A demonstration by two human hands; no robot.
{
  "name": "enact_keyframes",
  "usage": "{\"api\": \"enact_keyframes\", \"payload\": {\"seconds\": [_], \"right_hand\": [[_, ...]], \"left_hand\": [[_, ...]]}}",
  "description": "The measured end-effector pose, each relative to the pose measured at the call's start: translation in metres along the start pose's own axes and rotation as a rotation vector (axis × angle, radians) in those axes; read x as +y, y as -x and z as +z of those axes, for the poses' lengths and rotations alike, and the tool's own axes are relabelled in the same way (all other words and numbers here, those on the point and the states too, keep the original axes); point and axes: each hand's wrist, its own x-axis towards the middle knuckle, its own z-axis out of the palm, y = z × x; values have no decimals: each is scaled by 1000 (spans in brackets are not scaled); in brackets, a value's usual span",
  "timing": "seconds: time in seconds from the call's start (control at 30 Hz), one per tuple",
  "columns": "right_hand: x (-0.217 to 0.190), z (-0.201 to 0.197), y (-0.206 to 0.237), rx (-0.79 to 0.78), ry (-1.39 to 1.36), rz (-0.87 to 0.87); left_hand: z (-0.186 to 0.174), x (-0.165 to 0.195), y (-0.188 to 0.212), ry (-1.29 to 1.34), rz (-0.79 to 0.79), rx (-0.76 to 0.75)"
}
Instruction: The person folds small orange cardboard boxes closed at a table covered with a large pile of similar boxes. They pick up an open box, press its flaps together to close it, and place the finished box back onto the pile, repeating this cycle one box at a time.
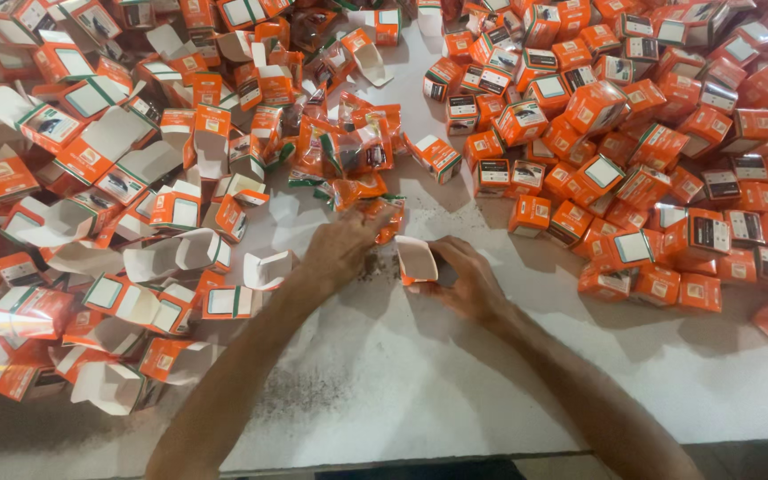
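My right hand (pixel 468 280) holds a small orange carton (pixel 416 260) with its white flap standing open, just above the white table (pixel 455 373). My left hand (pixel 341 249) reaches forward and its fingertips touch an orange plastic sachet (pixel 386 213) at the near edge of a loose heap of sachets (pixel 353 151). Whether the fingers have closed on the sachet cannot be told.
A big pile of open, empty orange-and-white cartons (pixel 91 204) covers the left side. Closed orange cartons (pixel 633 151) are heaped at the right and back. Dark crumbs speckle the table near my hands. The table's front edge (pixel 402 458) runs along the bottom.
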Motion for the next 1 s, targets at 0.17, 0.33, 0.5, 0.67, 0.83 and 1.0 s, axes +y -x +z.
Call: {"api": "enact_keyframes", "payload": {"seconds": [0.17, 0.33, 0.5, 0.67, 0.83, 1.0], "right_hand": [[0, 9, 5, 11, 55, 2], [7, 12, 8, 8, 55, 11], [13, 20, 3, 20, 58, -3], [20, 24, -1, 13, 35, 1], [24, 25, -1, 29, 86, 73], [23, 24, 1, 24, 70, 10]], "left_hand": [[14, 9, 25, 128, 54, 329], [11, 6, 48, 321, 75, 394], [29, 36, 66, 482, 331, 985], [46, 38, 43, 307, 498, 713], [40, 36, 33, 167, 431, 668], [31, 51, 42, 221, 286, 590]]}}
